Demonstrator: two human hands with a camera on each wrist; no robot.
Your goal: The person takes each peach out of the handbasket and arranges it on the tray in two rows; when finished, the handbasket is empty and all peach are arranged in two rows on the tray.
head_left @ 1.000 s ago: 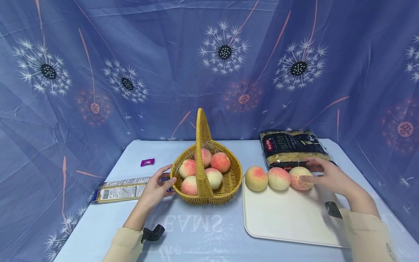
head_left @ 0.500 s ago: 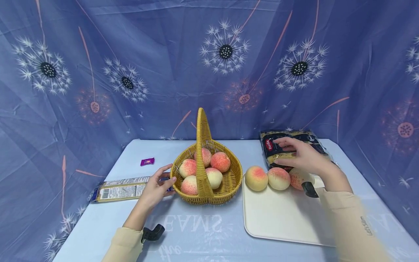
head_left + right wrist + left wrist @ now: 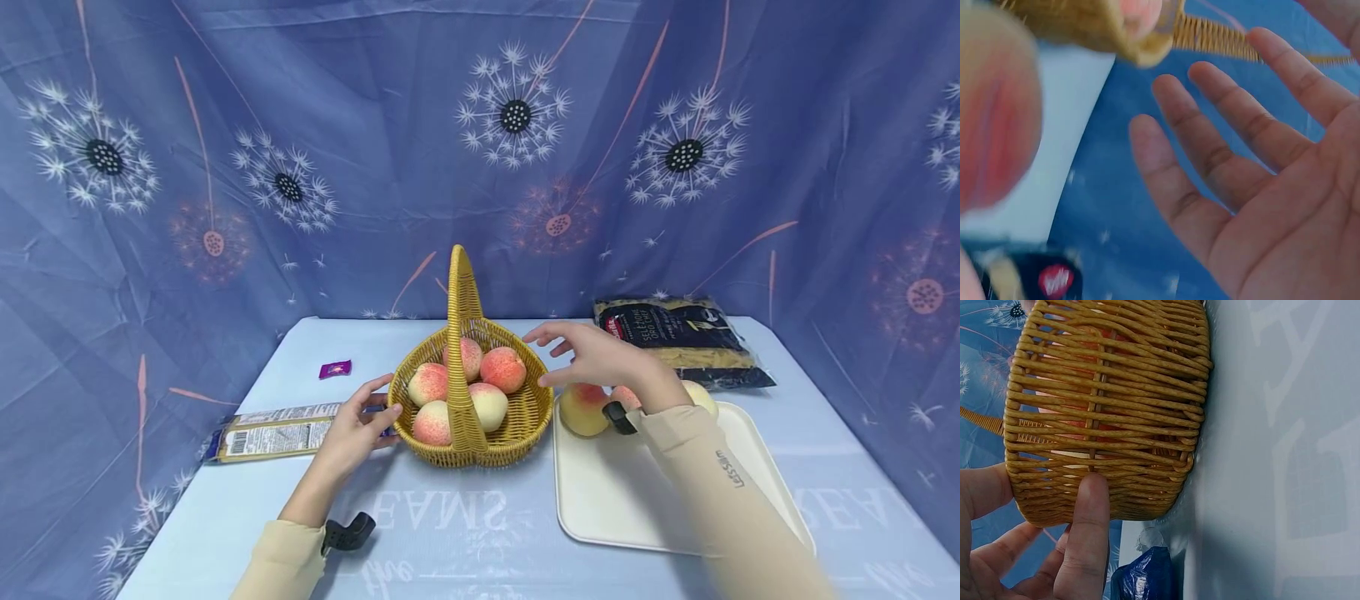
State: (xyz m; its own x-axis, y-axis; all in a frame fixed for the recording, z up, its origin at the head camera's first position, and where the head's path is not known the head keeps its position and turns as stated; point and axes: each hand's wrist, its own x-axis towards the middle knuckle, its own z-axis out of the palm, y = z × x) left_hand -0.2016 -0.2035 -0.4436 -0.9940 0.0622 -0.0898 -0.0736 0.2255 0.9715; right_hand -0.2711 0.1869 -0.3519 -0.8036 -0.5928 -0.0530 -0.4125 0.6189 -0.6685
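A yellow wicker basket (image 3: 517,421) with a tall handle (image 3: 462,308) stands mid-table and holds several peaches (image 3: 501,369). My left hand (image 3: 358,427) rests against its left wall; the thumb (image 3: 1085,537) presses the weave (image 3: 1110,412). My right hand (image 3: 592,354) hovers empty with fingers spread (image 3: 1210,150) above the basket's right rim. Three peaches (image 3: 581,409) lie in a row at the back of a white tray (image 3: 637,500), partly hidden by my right wrist.
A dark pasta bag (image 3: 686,337) lies behind the tray at the back right. A flat packet (image 3: 277,431) lies left of the basket, and a small purple sweet (image 3: 334,368) beyond it. Blue patterned cloth hangs all round the table.
My right hand let go of the rightmost peach on the tray, lifted, and swung left to the basket's right rim. The left hand has stayed on the basket.
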